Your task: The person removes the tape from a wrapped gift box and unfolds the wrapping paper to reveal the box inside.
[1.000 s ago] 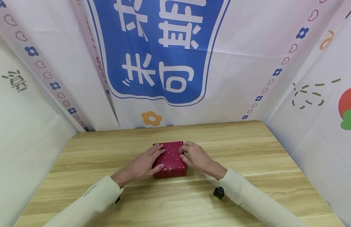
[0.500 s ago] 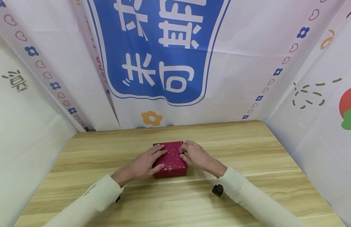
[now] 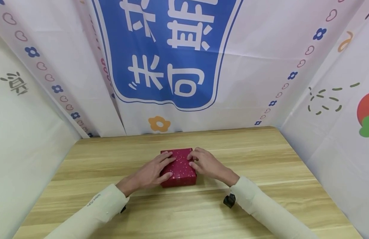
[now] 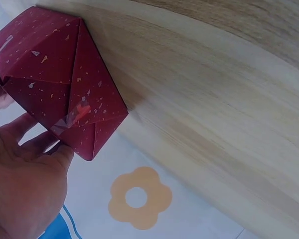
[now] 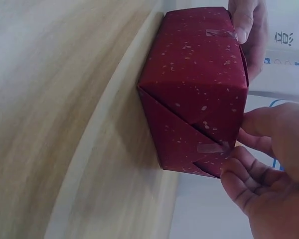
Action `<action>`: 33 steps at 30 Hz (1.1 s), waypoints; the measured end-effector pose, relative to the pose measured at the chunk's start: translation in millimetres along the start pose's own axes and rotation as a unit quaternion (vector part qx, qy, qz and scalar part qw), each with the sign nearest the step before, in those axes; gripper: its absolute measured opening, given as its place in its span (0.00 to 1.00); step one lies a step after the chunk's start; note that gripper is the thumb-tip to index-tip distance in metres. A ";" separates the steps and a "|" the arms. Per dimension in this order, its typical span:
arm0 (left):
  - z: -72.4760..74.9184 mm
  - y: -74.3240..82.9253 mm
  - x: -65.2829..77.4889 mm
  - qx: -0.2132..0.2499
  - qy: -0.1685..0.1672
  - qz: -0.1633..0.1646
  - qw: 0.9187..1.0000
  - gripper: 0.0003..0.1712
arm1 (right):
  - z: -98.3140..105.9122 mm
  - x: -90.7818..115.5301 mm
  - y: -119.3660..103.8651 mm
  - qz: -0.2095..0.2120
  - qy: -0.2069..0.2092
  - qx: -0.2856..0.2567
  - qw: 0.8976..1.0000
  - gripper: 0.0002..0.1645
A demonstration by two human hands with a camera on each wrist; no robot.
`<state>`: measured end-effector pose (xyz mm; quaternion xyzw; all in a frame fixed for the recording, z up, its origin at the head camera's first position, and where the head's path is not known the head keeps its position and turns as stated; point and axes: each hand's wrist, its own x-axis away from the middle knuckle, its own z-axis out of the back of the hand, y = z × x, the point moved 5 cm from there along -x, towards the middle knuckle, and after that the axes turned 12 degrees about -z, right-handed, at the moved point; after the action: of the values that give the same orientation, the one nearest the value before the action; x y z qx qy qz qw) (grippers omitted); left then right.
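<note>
Light is bright and even, shadows soft; the head view bends at edges, the worktop [image 4: 229,99] looks blurred in both wrist views.

The wooden table [image 3: 262,159] lies bare on every side of the wrapped red box [image 3: 179,167], leaving open passage left, right, front and behind. The left hand [image 3: 151,172] covers the box's left flank, the right hand [image 3: 205,164] its right. Printed banner walls [image 3: 247,83] close in the back and both sides.

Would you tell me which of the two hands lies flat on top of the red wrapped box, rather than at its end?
The left hand: its fingers stretch across the top of the red wrapped box, while the right hand has curled fingers at the box's right end.
</note>
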<state>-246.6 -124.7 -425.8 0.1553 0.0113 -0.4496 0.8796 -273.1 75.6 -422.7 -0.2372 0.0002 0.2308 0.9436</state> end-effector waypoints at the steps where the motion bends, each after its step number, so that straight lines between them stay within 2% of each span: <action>1: 0.3 -0.2 0.3 -0.001 -0.001 -0.001 1.000 0.35 | 0.3 0.3 -0.7 0.004 0.006 -0.001 1.000 0.08; 4: 0.5 -0.5 0.8 -0.002 -0.005 -0.002 1.000 0.35 | 1.0 0.0 -1.8 0.010 0.019 -0.001 1.000 0.03; 7: 0.0 -0.2 0.7 -0.002 -0.007 -0.001 1.000 0.35 | 1.4 -1.5 -1.9 0.018 0.017 0.002 1.000 0.03; 16: -1.0 -0.3 0.8 -0.001 -0.007 -0.003 1.000 0.35 | 1.3 -6.3 3.1 0.018 -0.043 -0.022 0.999 0.03; 21: -0.3 -1.1 1.4 -0.003 -0.005 -0.003 1.000 0.35 | 3.2 -5.0 4.7 0.011 -0.037 -0.052 0.998 0.09; 25: -0.6 -1.1 1.4 -0.003 -0.010 -0.004 1.000 0.35 | 4.2 -3.5 5.3 0.010 -0.032 -0.062 0.998 0.04; 33: -0.4 -0.9 1.9 -0.005 -0.011 -0.002 1.000 0.35 | 2.6 -7.4 7.1 0.014 -0.049 -0.057 0.997 0.04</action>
<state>-246.1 -126.6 -426.7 0.1454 0.0041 -0.4532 0.8795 -283.1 79.0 -422.7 -0.2794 -0.0555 0.2553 0.9239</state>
